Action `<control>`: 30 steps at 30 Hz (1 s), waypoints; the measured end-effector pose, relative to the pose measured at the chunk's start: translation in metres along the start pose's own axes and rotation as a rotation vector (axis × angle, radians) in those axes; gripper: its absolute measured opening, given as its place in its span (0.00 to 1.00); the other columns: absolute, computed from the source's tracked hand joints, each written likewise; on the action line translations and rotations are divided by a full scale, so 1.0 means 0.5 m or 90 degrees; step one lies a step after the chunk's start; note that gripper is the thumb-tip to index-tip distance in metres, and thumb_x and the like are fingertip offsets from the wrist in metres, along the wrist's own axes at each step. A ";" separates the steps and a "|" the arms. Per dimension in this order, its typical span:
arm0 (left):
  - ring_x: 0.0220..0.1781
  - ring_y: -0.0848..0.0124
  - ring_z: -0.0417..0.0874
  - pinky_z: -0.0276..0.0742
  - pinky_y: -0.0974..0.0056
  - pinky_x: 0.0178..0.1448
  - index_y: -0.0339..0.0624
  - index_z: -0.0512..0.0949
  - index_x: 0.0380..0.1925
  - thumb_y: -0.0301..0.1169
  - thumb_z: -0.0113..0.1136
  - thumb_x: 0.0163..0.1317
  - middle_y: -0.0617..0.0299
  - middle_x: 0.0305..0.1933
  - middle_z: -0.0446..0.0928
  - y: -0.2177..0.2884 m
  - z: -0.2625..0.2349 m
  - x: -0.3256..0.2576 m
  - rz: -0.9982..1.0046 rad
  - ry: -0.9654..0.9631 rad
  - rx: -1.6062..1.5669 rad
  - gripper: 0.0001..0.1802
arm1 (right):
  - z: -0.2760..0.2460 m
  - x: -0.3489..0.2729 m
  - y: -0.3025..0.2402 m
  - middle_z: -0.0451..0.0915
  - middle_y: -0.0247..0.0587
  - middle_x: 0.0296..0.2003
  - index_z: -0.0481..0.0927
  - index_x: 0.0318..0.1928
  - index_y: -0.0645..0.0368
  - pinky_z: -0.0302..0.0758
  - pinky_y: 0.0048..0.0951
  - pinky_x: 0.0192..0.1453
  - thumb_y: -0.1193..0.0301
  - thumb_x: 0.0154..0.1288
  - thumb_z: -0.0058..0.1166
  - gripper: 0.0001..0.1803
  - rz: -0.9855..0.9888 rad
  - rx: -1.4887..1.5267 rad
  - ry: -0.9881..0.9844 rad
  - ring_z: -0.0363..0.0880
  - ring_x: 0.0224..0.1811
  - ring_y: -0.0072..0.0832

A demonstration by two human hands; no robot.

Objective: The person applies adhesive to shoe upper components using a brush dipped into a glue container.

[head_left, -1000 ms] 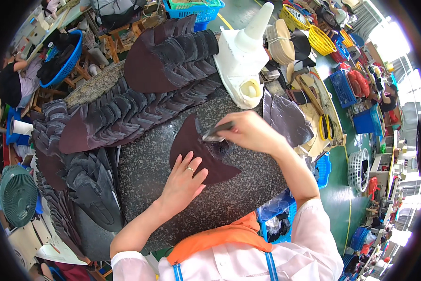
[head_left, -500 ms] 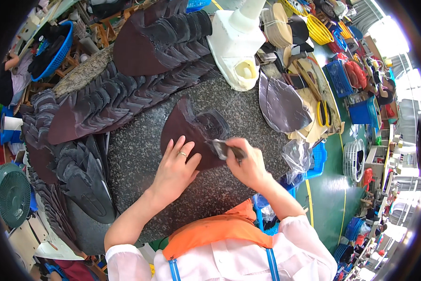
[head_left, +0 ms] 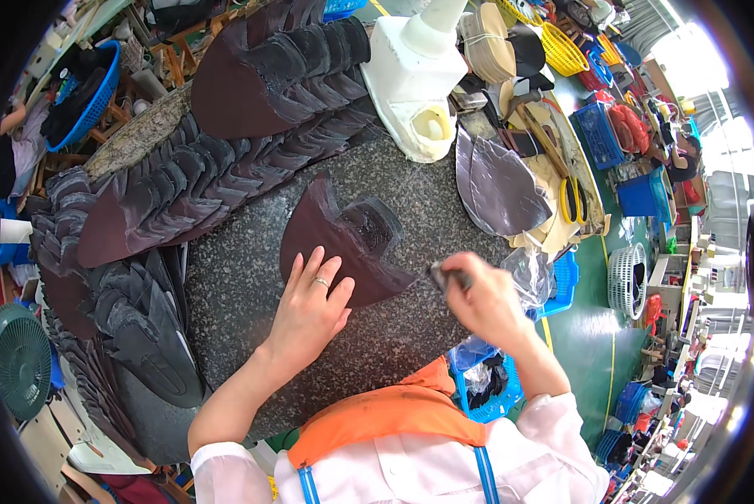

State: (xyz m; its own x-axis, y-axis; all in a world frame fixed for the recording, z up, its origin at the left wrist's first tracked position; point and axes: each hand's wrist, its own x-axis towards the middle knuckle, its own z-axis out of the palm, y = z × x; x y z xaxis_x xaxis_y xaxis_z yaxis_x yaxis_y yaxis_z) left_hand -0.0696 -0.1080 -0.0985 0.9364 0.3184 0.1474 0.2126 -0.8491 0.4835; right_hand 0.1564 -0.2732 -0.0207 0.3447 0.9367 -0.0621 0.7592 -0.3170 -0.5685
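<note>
A dark maroon curved shoe-upper piece [head_left: 331, 239] with a black worked edge lies on the speckled stone slab [head_left: 243, 328]. My left hand [head_left: 306, 307], a ring on one finger, rests on the piece's near edge with fingers spread. Just right of the piece's pointed tip, my right hand [head_left: 486, 298] is closed around a short hand tool [head_left: 438, 275] with a dark handle and a metal end. The tool is apart from the piece. Its exact kind is hidden by my fingers and blur.
Overlapping rows of similar upper pieces [head_left: 226, 168] line the slab's left and far sides. A white glue pot [head_left: 423, 109] stands at the back. To the right are plastic-wrapped dark pieces [head_left: 503, 185], yellow-handled scissors [head_left: 573, 200] and a blue basket [head_left: 490, 403] beside the slab.
My right hand has moved right with the tool, off the piece's edge and past its tip. My left hand stays on the piece.
</note>
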 end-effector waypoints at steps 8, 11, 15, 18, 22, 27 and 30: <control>0.74 0.41 0.66 0.62 0.36 0.76 0.40 0.78 0.52 0.27 0.73 0.50 0.45 0.64 0.71 0.020 -0.003 0.017 0.007 -0.032 0.031 0.27 | 0.043 0.217 0.040 0.84 0.50 0.39 0.80 0.53 0.56 0.80 0.41 0.47 0.75 0.67 0.56 0.14 -0.016 0.124 0.065 0.85 0.42 0.48; 0.74 0.40 0.66 0.62 0.36 0.76 0.39 0.78 0.52 0.27 0.73 0.49 0.44 0.64 0.71 0.016 0.000 0.010 0.007 -0.022 0.024 0.27 | 0.075 0.269 0.032 0.85 0.47 0.43 0.81 0.53 0.58 0.81 0.36 0.46 0.76 0.67 0.58 0.14 -0.212 0.115 0.141 0.86 0.42 0.40; 0.74 0.40 0.66 0.61 0.36 0.77 0.39 0.78 0.52 0.27 0.73 0.50 0.44 0.65 0.70 0.015 0.001 0.002 0.001 -0.009 0.018 0.27 | 0.021 0.187 0.035 0.81 0.48 0.40 0.80 0.52 0.56 0.80 0.43 0.46 0.78 0.63 0.58 0.16 -0.201 0.051 -0.016 0.83 0.42 0.49; 0.73 0.38 0.66 0.60 0.35 0.76 0.36 0.76 0.53 0.28 0.73 0.51 0.41 0.64 0.71 0.011 -0.002 -0.002 0.001 -0.018 0.017 0.27 | -0.013 0.140 0.009 0.82 0.47 0.42 0.82 0.52 0.58 0.80 0.41 0.48 0.78 0.63 0.61 0.16 -0.114 0.057 -0.056 0.84 0.45 0.48; 0.73 0.38 0.66 0.61 0.35 0.76 0.36 0.76 0.52 0.29 0.74 0.50 0.40 0.64 0.71 0.009 0.009 0.017 0.021 -0.013 -0.003 0.28 | -0.007 0.110 0.020 0.80 0.45 0.41 0.82 0.47 0.60 0.80 0.39 0.49 0.76 0.55 0.56 0.17 -0.380 -0.072 -0.108 0.81 0.46 0.42; 0.69 0.40 0.72 0.71 0.40 0.72 0.39 0.78 0.53 0.24 0.66 0.54 0.43 0.61 0.73 0.013 0.011 0.013 0.021 0.011 0.145 0.24 | -0.124 0.091 -0.008 0.79 0.44 0.37 0.83 0.47 0.59 0.80 0.39 0.49 0.75 0.56 0.56 0.16 -0.309 -0.221 -0.161 0.81 0.44 0.41; 0.63 0.44 0.79 0.77 0.46 0.68 0.39 0.78 0.56 0.19 0.58 0.57 0.45 0.56 0.78 0.007 0.000 0.033 0.042 0.049 0.153 0.23 | -0.141 0.201 0.051 0.83 0.48 0.36 0.83 0.47 0.62 0.79 0.37 0.46 0.75 0.63 0.57 0.12 -0.221 -0.159 0.202 0.84 0.40 0.42</control>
State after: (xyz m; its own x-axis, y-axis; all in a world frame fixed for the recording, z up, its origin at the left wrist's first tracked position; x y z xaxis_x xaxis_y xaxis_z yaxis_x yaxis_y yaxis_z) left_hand -0.0535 -0.1058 -0.0945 0.9283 0.2822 0.2421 0.2206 -0.9422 0.2524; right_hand 0.2492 -0.1978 0.0164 0.1706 0.9141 0.3680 0.9532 -0.0585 -0.2966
